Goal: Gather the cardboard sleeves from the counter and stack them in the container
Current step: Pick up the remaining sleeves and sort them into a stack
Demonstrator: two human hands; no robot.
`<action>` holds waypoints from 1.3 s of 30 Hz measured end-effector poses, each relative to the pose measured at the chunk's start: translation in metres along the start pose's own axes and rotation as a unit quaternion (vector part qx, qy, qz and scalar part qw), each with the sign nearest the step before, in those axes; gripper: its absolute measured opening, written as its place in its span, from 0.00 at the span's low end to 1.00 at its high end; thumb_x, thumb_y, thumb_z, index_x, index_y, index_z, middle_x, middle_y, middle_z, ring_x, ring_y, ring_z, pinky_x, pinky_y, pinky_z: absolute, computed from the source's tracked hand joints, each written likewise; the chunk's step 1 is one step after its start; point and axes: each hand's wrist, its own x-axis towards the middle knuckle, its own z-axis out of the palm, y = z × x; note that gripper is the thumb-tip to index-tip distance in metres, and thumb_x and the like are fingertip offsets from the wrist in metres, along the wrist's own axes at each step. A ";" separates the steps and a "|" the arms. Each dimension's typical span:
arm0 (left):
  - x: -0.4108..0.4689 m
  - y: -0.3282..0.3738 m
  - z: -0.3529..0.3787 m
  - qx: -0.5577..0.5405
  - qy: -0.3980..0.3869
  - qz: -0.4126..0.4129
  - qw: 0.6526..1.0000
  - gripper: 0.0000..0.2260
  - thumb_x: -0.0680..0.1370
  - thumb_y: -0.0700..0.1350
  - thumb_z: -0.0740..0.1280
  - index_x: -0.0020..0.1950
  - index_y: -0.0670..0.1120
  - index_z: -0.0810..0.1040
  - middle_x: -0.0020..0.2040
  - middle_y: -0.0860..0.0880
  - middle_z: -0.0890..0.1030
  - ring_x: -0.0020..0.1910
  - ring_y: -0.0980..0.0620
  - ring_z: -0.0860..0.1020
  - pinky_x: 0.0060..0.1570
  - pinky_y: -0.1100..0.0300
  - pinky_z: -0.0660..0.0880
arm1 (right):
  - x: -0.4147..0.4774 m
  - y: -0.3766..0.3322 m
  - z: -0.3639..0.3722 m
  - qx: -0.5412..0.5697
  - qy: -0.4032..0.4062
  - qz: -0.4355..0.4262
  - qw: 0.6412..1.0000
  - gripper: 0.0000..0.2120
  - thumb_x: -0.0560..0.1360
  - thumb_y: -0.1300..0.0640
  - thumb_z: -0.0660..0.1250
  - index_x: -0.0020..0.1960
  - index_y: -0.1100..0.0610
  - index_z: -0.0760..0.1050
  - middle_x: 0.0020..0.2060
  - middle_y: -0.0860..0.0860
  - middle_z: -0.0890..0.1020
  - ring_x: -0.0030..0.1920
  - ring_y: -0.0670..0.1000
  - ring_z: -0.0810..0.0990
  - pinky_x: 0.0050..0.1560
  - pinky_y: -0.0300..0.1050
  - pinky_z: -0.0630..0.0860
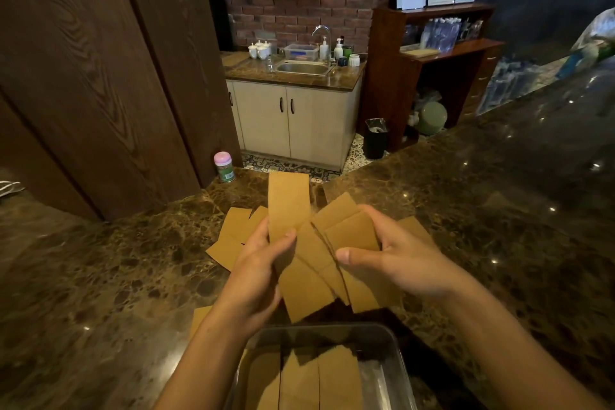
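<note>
Head view | step: gathering (mid-task) | left hand [263, 263] and right hand [396, 263] both gripped a fanned bundle of flat brown cardboard sleeves [309, 280] above the dark marbled counter [116, 276] | next, probably: square the edges, lower into the clear rectangular plastic container [394, 348] just below.

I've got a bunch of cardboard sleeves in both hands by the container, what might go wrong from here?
1. The held sleeves are fanned unevenly between the left hand and right hand, so one may slip and miss the container.
2. Dropped in unsquared, they may land askew on the stacked sleeves already inside.
3. The lone sleeve left of the container is partly covered and easily overlooked.
</note>
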 end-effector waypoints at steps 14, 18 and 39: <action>0.001 -0.011 0.015 -0.012 0.128 0.107 0.986 0.13 0.76 0.40 0.73 0.59 0.52 0.79 0.47 0.52 0.88 0.46 0.53 0.87 0.38 0.62 0.82 | -0.003 0.023 0.044 0.355 0.065 0.054 0.931 0.19 0.79 0.61 0.69 0.69 0.54 0.77 0.59 0.53 0.87 0.60 0.53 0.86 0.60 0.52 0.80; 0.004 -0.014 0.022 -0.019 0.160 0.126 0.979 0.14 0.73 0.48 0.75 0.58 0.53 0.79 0.49 0.51 0.88 0.48 0.53 0.86 0.43 0.58 0.82 | -0.003 0.021 0.050 0.384 0.056 0.044 0.920 0.19 0.80 0.61 0.68 0.70 0.55 0.76 0.61 0.55 0.86 0.62 0.55 0.85 0.59 0.52 0.81; 0.000 -0.033 0.028 -0.034 0.076 -0.018 0.996 0.21 0.80 0.58 0.61 0.69 0.50 0.76 0.57 0.47 0.86 0.60 0.50 0.82 0.64 0.51 0.76 | -0.021 0.022 0.077 -0.181 0.213 -0.087 0.956 0.16 0.83 0.55 0.66 0.64 0.43 0.63 0.61 0.41 0.79 0.59 0.39 0.80 0.59 0.40 0.82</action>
